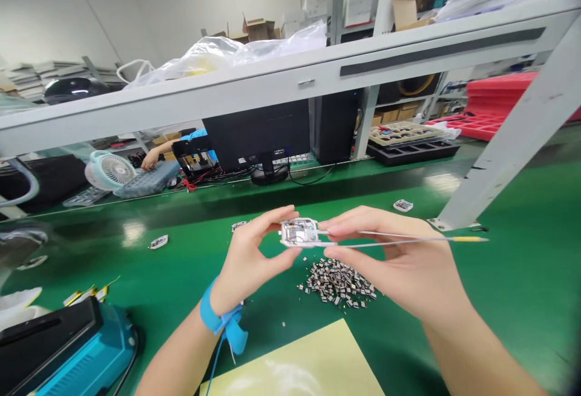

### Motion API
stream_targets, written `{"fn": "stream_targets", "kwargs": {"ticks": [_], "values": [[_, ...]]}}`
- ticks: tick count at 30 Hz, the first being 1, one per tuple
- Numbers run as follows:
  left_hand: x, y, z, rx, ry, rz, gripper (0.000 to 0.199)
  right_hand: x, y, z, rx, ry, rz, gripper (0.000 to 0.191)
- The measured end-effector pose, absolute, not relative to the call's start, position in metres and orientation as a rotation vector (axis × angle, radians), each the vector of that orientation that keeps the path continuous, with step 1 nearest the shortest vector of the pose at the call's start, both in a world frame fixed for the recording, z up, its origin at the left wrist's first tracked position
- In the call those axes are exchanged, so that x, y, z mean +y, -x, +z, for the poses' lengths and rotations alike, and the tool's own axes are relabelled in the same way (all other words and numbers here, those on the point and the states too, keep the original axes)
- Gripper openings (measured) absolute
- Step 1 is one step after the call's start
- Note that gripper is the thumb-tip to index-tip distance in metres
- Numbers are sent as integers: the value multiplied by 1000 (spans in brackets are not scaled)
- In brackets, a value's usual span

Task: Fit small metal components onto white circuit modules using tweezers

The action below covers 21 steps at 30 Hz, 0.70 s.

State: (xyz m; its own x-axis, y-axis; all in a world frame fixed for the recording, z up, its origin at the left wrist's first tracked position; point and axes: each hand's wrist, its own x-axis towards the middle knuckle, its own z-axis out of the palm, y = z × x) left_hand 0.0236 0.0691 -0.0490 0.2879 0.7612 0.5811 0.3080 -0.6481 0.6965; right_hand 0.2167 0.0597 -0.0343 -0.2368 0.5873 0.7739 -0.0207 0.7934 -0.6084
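My left hand (pixel 247 254) grips a small white-rimmed device housing (pixel 299 232) between thumb and fingers. Its open face, with metallic parts inside, is turned toward me. From the right, my right hand (pixel 403 269) holds a pair of slim tweezers (pixel 422 240), whose joined yellowish end points right. The tweezer tips reach the housing's right edge; whether they pinch a part there I cannot tell. A blue wrist strap (pixel 222 317) with a cord circles my left wrist. Below the hands lies a pile of small metallic pieces (pixel 338 282) on the green bench.
More housings lie at the left (pixel 158 242) and the right (pixel 403 205). A yellow sheet (pixel 299 366) is in front, a blue-black machine (pixel 77 347) at lower left. Behind stand a monitor (pixel 258 135), a shelf post (pixel 503 135) and a fan (pixel 111 170); another person's hand (pixel 152 157) shows beyond.
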Motion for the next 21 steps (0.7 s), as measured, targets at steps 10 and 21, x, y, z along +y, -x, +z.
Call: {"fn": "stream_targets", "kwargs": {"ticks": [10, 21], "values": [[53, -22, -49, 941, -2462, 1451, 18, 45, -215, -32, -2046, 266, 351, 16], [41, -21, -46, 769, -2223, 1530, 16, 40, -207, -37, -1768, 408, 518, 17]]}}
